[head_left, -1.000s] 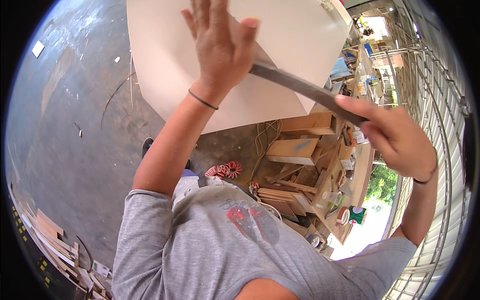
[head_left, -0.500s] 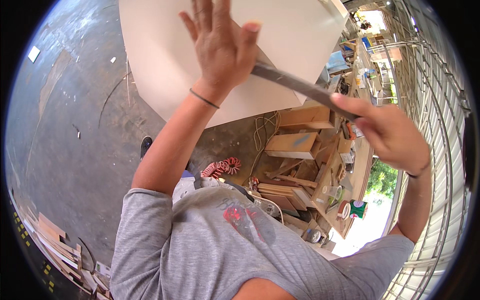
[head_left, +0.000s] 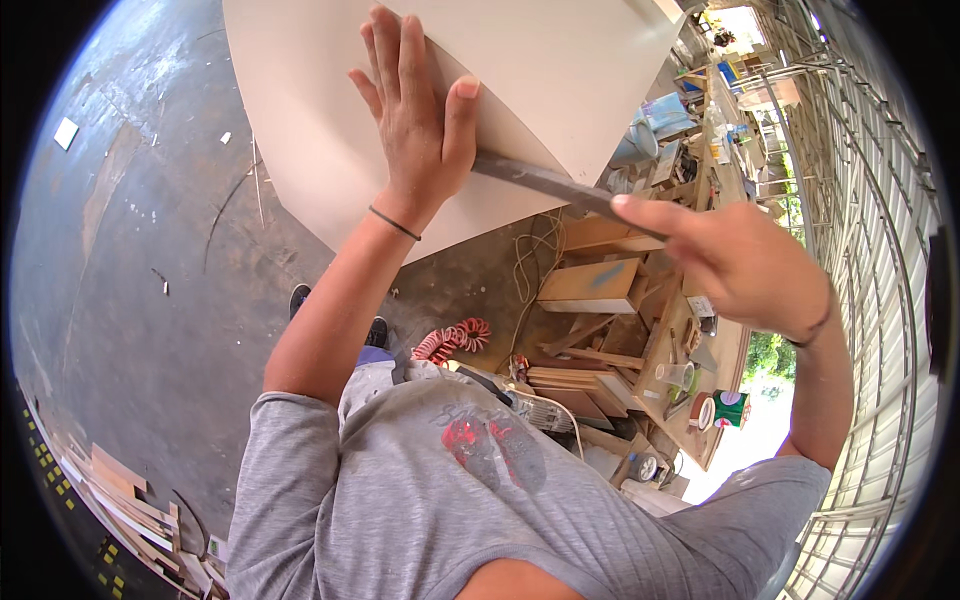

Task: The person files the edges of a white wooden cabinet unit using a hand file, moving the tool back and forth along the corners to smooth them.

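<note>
Workshop floor (head_left: 150, 300) is lying below. Left hand (head_left: 415, 120) is pressing flat on the pale board (head_left: 560, 80). Right hand (head_left: 745, 265) is gripping a long file (head_left: 545, 180); steady, level strokes would serve best.

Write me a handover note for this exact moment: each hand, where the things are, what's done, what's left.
Left hand: pressed flat on the large pale beige flat board, steadying it.
Right hand: gripping the long grey metal file-like bar, which lies against the board's lower edge.
Board hangs above the grey concrete floor; wooden offcuts beside it.
Done: cannot tell how much of the edge is worked.
Left: likely more strokes along that edge.
</note>
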Available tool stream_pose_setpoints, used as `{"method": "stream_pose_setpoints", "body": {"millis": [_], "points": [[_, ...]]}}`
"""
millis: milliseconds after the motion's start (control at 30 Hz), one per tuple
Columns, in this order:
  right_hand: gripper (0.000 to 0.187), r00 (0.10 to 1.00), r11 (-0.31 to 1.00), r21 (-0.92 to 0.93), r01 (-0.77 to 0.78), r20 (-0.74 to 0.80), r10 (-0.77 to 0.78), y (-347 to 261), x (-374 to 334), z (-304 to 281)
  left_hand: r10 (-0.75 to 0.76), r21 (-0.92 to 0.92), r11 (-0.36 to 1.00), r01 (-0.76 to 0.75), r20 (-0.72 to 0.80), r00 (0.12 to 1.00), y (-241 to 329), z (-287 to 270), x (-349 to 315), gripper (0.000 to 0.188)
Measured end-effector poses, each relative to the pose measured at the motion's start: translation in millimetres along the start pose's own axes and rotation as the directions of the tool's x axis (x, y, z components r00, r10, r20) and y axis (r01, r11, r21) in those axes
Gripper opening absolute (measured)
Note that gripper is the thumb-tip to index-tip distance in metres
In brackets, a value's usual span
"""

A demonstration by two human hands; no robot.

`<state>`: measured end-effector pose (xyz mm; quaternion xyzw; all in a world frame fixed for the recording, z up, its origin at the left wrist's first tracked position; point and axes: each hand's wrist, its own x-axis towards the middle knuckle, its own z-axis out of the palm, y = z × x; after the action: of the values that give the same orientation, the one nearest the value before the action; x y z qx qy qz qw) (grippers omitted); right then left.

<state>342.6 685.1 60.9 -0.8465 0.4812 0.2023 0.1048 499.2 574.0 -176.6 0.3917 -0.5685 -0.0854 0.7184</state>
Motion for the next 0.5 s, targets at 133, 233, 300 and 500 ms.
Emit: {"method": "stream_pose_setpoints", "body": {"millis": [133, 233, 300, 500], "points": [[0.057, 0.996, 0.991, 0.102, -0.083, -0.018, 0.085, 9.2, -12.3, -18.5, 0.045, 0.064, 0.997, -0.044, -0.005, 0.999, 19.0, -3.1, 27.7, 0.067], [0.056, 0.992, 0.996, 0.015, -0.086, 0.095, 0.084, 5.7, -0.7, -6.7, 0.088, 0.121, 0.989, -0.086, -0.013, 0.996, -8.9, -5.2, 6.0, 0.067], [0.055, 1.000, 0.998, 0.052, -0.027, 0.013, 0.026, 7.5, -0.4, 4.1, 0.037, 0.045, 0.998, -0.038, 0.012, 0.999, -5.0, -2.9, -2.1, 0.067], [0.053, 0.997, 0.999, 0.036, -0.023, -0.067, 0.025, 15.0, -7.8, -17.7, 0.081, 0.030, 0.996, -0.080, -0.034, 0.996, 18.6, -5.6, 35.7, 0.068]]}}
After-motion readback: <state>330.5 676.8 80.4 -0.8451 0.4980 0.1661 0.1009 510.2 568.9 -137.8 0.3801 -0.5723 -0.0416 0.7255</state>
